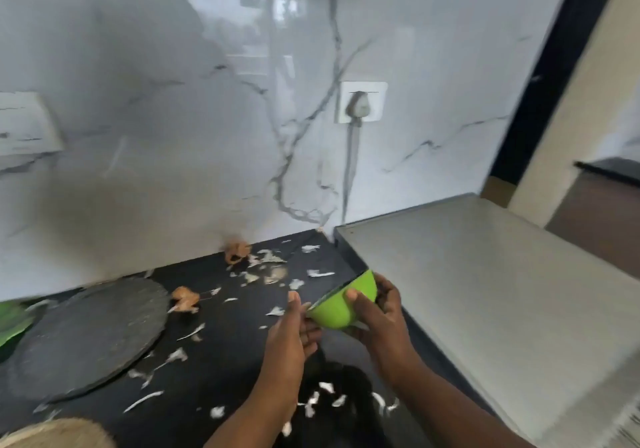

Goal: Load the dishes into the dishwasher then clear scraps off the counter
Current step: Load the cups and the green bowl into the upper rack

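Bowl (341, 304), green, tilting above dark worktop (235, 354), right hand (377, 312) curling round its base, left hand (294, 330) flat-fingered beside its rim. Scraps (273, 267) lying scattered, slate plate (86, 336) waiting unloaded; clearing seemingly barely beginning. Dishwasher out of sight.

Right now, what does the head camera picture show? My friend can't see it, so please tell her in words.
Two hands hold a small green bowl tilted above a black counter: the right hand grips it, the left hand steadies its rim. White and brown scraps litter the counter, beside a round dark slate plate and a marble wall.
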The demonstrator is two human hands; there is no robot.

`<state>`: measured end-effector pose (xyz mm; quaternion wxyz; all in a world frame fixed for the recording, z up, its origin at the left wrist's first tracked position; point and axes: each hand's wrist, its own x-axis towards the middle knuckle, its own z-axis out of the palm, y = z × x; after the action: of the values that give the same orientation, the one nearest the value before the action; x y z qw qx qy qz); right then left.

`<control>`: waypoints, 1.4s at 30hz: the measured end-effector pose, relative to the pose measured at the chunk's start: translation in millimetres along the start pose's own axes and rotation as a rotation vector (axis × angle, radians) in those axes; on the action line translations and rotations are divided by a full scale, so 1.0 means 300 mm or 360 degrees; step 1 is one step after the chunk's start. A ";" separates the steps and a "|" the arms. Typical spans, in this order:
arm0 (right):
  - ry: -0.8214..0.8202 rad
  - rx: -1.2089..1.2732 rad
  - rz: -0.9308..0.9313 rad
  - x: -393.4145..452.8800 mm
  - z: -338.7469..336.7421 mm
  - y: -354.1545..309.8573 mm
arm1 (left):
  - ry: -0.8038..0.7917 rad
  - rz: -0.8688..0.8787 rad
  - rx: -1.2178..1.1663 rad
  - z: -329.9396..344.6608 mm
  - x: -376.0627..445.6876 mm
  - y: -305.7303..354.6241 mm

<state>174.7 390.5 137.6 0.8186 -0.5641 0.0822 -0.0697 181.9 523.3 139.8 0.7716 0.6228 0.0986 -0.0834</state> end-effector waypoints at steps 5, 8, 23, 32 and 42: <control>0.0411 0.0641 0.0370 -0.076 -0.340 -0.108 | -0.0540 -0.0107 0.0215 0.335 -0.064 -0.107; 0.0599 0.0920 0.0313 -0.158 -0.591 -0.185 | -0.0902 -0.0109 0.0395 0.521 -0.135 -0.184; 0.1783 0.0347 0.0757 -0.719 -1.890 -0.128 | -0.2128 0.1137 0.2291 1.432 -0.413 -0.795; 0.1478 -0.1055 0.1322 -0.685 -2.216 0.118 | -0.2359 0.0800 0.3054 1.521 -0.354 -1.145; 0.0962 -0.1748 0.1500 -0.528 -2.312 0.215 | -0.2328 0.0857 0.2991 1.476 -0.318 -1.285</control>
<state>-126.3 -186.4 -156.6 0.3077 -0.7504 0.5549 0.1851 14.1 9.9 -109.2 -0.1129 0.7449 -0.5898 -0.2907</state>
